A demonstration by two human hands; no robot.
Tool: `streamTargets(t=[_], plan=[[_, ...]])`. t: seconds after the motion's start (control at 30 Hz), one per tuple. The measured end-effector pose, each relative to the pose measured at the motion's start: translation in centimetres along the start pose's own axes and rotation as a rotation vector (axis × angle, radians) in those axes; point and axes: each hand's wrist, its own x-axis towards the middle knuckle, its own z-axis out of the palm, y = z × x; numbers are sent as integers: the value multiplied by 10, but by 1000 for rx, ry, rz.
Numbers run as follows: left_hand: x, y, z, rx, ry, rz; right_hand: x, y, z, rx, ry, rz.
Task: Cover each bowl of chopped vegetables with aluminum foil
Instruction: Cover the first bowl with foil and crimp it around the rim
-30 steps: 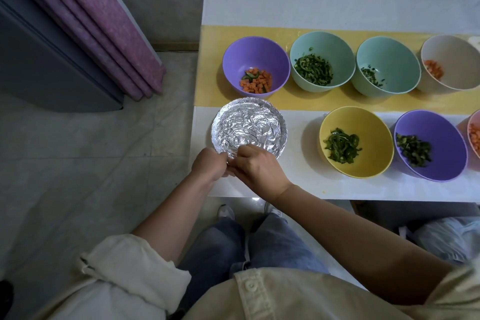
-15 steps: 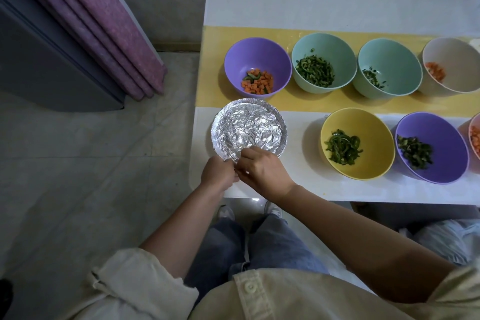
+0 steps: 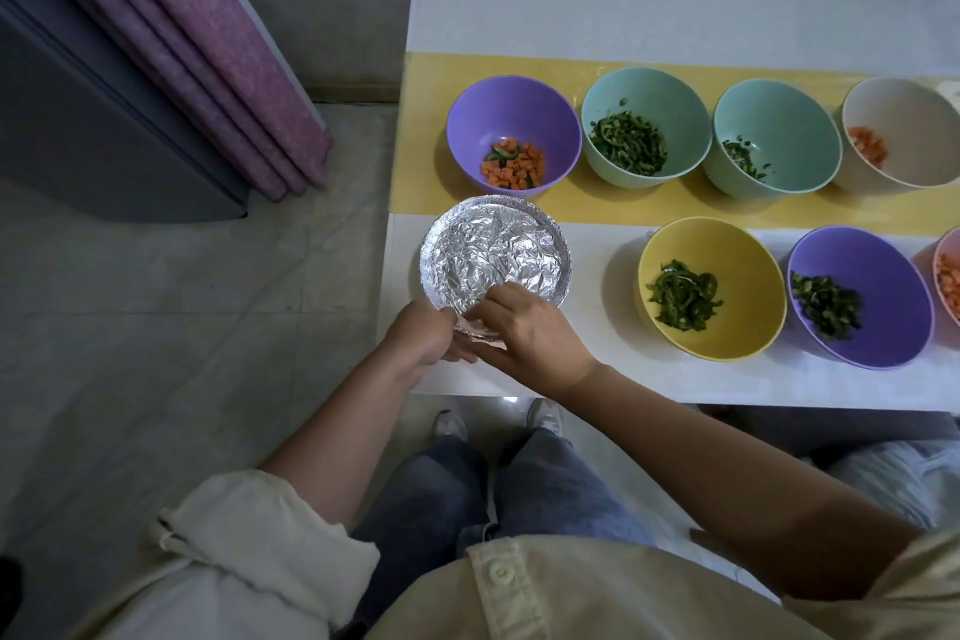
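Currently both hands are at the near rim of the foil-covered bowl, which stands at the near-left corner of the worktop, straight ahead of the person. It's round, so no long axis matters. The far and side rim read as wrapped, and only the near rim looks unfinished. Left hand is at the near-left, fingers curled round the foil edge. Right hand is just beside it on the near-right, fingers bent over the top and pinching the same edge. Neither is released. Probably the last crimp on this bowl. The next open bowl in the front row is the yellow bowl, off to the right and well apart; the right hand is nearer. No foil roll or spare sheet in view.
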Motion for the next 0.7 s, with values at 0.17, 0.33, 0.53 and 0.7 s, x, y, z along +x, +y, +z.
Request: streamTargets(t=[0.17,0.33,0.53,0.7], plan=[[1,3,-11,2,-29,-3,-9,9,-5,-94,-8,-48],[-4,-7,-2,20,104,-16,1,4,5,-115,35,-59],[4,-16,11,-92,152,47,3,-1,11,-80,11,-25],[-8,-10,10,-199,160,11,5,-4,10,-71,25,-22]])
